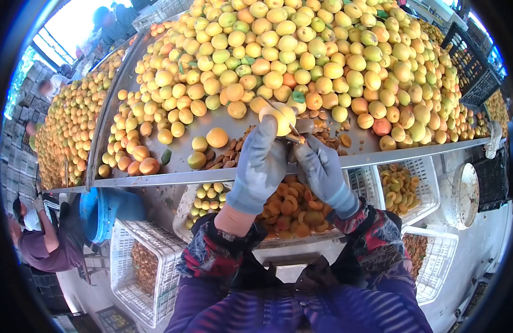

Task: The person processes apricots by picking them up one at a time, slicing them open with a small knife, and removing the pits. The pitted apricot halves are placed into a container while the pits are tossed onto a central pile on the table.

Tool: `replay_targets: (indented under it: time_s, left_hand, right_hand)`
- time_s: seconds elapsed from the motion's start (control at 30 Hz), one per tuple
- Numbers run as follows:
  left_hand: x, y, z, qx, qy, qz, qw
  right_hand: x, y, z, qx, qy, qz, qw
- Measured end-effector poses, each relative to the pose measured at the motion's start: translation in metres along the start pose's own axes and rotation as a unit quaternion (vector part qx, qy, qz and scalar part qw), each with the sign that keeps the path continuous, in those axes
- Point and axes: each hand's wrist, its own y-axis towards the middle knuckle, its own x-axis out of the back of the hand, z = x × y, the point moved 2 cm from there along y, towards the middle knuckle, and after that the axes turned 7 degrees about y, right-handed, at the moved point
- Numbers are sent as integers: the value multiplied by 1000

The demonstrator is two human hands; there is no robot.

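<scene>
My left hand [262, 159], in a grey glove, holds up a yellow apricot [277, 117] between thumb and fingers over the metal table's front edge. My right hand [318, 165], gloved too, is closed beside it on a thin knife-like tool [292, 130], whose slim dark length crosses the apricot. The tool's handle is mostly hidden by the fingers. Brown apricot pits [227, 153] lie on the table behind my hands. Below them, a container is filled with split apricot halves [292, 208].
A large heap of whole apricots [323, 61] covers the metal table [181, 145]. White crates [170, 266] with pits or fruit, a blue barrel [109, 213] and a white bucket [466, 195] stand below. A black crate [472, 66] is at right. Another person [51, 241] is at left.
</scene>
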Motion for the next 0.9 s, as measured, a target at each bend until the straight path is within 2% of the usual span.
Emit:
replay_targets:
  time_s: [0.1,0.13,0.2,0.27,0.3,0.33,0.37,0.4,0.43,0.47,0.5,0.57,0.63,0.7,0.73,0.77,0.8,0.83,0.87,0.9]
  left_hand:
    - [-1,1,-9,8,16,4,1000]
    - [-5,-1,-16,6,64,-6,998]
    - [-3,-2,-26,4,112,-17,994]
    - [2,0,-33,17,326,-18,945]
    - [3,1,-34,17,326,-18,945]
    - [3,2,-35,-33,429,-7,903]
    - [2,2,-36,-83,526,3,847]
    - [0,1,-33,-83,525,3,847]
    - [-3,1,-28,-62,396,-22,916]
    - [-5,0,-23,-39,259,-47,964]
    - [-8,-1,-22,-38,259,-46,964]
    - [-11,-4,-17,90,11,-76,993]
    - [2,-2,-13,67,26,-47,996]
    - [6,1,-18,46,42,-19,998]
    - [4,2,-24,13,188,-9,982]
    - [2,2,-29,-20,330,2,944]
    - [2,2,-30,-20,331,4,944]
    - [2,2,-32,-48,403,3,914]
    - [1,3,-34,-76,472,3,878]
    - [-1,3,-31,-77,472,3,878]
  right_hand:
    - [8,-4,-11,14,0,33,999]
    - [11,-3,-9,13,0,33,999]
    - [14,1,-4,0,-28,98,995]
    - [15,3,-11,4,-12,102,995]
    - [16,3,-14,8,3,107,994]
    - [15,2,-14,9,2,107,994]
    - [14,0,-16,-37,51,95,993]
    - [12,-2,-17,-82,100,84,988]
    - [9,-2,-12,-82,99,85,988]
    - [7,-2,-3,-123,110,64,984]
    - [7,-1,1,-163,122,43,978]
    - [9,-1,0,-127,93,43,987]
    - [9,-1,0,-93,64,46,993]
    - [9,-1,4,-16,0,40,999]
    - [12,0,1,-18,0,40,999]
    - [16,0,-5,-34,2,65,997]
    - [18,0,-9,-50,5,91,995]
    - [17,0,-12,-49,5,90,995]
    - [14,1,-12,8,9,76,997]
    - [13,2,-11,64,13,62,996]
